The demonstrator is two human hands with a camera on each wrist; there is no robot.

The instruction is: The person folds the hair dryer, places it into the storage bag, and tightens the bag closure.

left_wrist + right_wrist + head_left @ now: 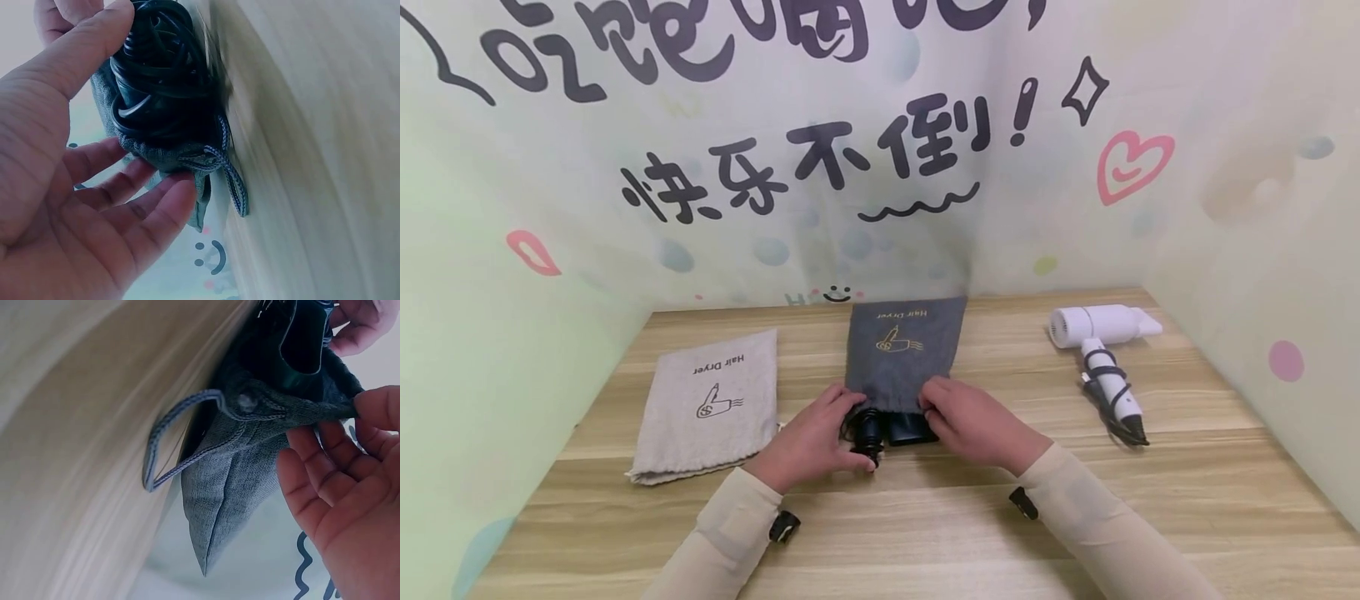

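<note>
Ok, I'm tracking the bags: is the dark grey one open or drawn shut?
Open. The right hand pinches the dark grey bag at its rim, black cord sticks out and the drawstring hangs in a loose loop.

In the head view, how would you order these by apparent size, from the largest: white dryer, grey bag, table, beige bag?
1. Table
2. Beige bag
3. Grey bag, partly covered
4. White dryer
</note>
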